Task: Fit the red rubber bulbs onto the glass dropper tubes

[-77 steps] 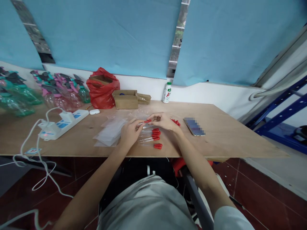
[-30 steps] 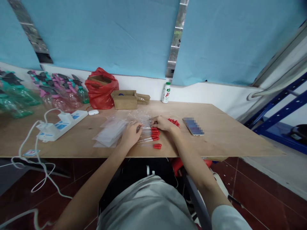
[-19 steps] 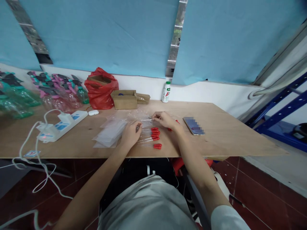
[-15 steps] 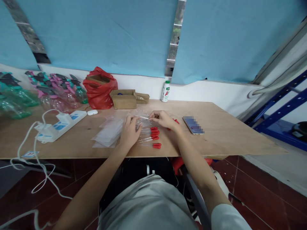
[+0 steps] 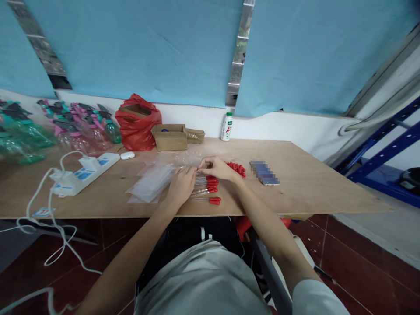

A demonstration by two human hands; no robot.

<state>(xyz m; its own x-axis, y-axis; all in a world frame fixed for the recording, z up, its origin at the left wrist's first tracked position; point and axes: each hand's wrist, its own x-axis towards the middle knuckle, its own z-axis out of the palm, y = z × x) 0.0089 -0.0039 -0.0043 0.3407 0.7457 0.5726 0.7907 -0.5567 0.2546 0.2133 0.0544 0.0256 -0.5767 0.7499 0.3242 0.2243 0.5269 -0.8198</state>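
My left hand and my right hand meet over the table, fingertips pinched together. Between them is a thin glass dropper, mostly hidden by the fingers, with a small dark red spot showing where the tips touch. Just below lie several glass droppers with red rubber bulbs, their bulbs toward the right. Beyond my fingers is a heap of clear glass tubes, partly covered. Right of my right hand sits a pile of red rubber bulbs. Flat clear plastic bags are stacked left of my left hand.
On the wooden table are a phone, a white bottle, a cardboard box and a red plastic bag. Leftward stand a power strip with cables, a white case and several spray bottles.
My hands have drawn closer together and slightly lower, and the glass tube that spanned them is now mostly hidden. More of the red bulb pile shows beside my right hand.
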